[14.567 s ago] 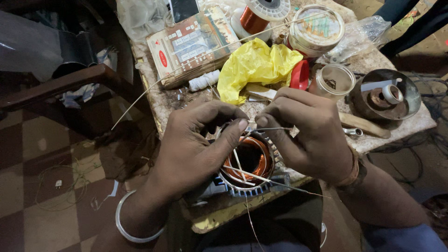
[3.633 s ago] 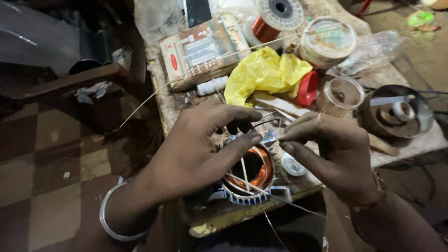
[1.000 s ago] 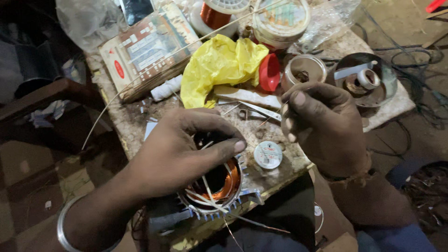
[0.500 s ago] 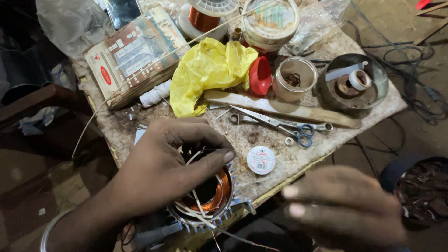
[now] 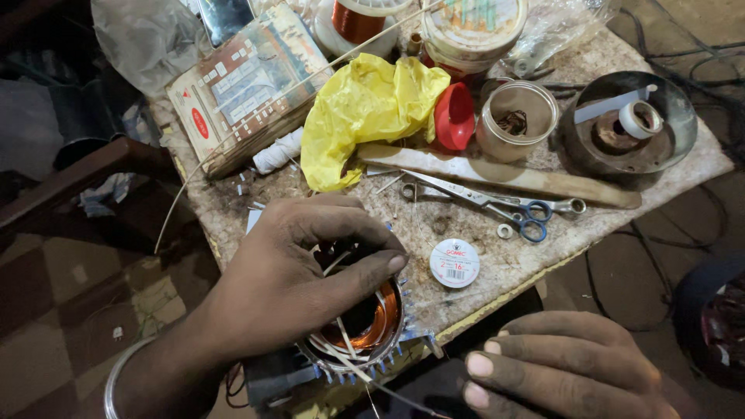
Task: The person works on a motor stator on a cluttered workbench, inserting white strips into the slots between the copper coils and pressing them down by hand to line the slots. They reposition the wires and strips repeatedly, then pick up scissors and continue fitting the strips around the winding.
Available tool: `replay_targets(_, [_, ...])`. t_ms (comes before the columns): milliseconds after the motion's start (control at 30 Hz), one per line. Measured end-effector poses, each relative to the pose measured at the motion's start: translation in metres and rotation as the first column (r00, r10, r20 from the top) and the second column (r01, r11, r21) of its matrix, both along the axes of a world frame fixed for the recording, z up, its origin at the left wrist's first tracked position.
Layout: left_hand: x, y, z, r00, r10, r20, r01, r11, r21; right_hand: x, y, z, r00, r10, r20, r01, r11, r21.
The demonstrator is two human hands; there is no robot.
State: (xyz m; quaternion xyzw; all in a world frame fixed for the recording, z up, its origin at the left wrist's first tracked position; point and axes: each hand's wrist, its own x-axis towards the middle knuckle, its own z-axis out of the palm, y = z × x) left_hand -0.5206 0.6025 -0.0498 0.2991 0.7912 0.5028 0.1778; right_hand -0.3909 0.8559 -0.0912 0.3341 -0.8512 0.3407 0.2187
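1. Stator point(image 5: 357, 330) with copper winding sits at the near edge of the bench point(image 5: 497, 268), ribbed housing overhanging slightly; pale insulation strips stick up out of its bore.
2. Left hand point(image 5: 299, 287) is clamped over the top of the stator, fingers curled, thumb pressed across the bore onto the strips. It has stayed on the stator throughout.
3. Change: right hand point(image 5: 570, 372) has come off the stator. A second ago it was pinching a strip up at the bore; now it is low at the front of the bench, off the work, fingers loosely bent, nothing visible in it.
4. Reading: the two-handed threading of the strip is interrupted; only the left hand pins the winding and strips in place.
5. Now uncovered on the bench: scissors point(image 5: 497, 206), a small round white tape reel point(image 5: 455, 263), a flat wooden stick point(image 5: 504, 174).
6. Behind: yellow plastic bag point(image 5: 361, 112), red cap point(image 5: 454, 116), open jar point(image 5: 516, 120), all well apart from both hands.
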Motion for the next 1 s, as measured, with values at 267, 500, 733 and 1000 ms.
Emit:
replay_targets(267, [-0.004,0.007,-0.002,0.999,-0.028,-0.043,0.026,0.999,-0.031,-0.002,0.015,-0.040,0.894,0.228,0.386,0.266,0.424,-0.866])
replay_targets(500, [0.004,0.010,-0.012,0.999,0.026,0.041,-0.027,1.000,0.016,0.012,0.031,-0.068,0.931,0.233,0.282,0.127,0.518,-0.846])
replay_targets(733, [0.038,0.003,-0.007,0.950,0.306,-0.066,-0.306,0.952,0.015,0.057,0.052,-0.050,0.971,0.212,0.107,-0.150,0.897,-0.417])
replay_targets(1000, [0.168,-0.025,0.028,0.415,0.185,-0.891,-0.308,0.950,0.054,0.105,0.070,-0.040,0.929,0.316,0.193,-0.281,0.941,-0.187])
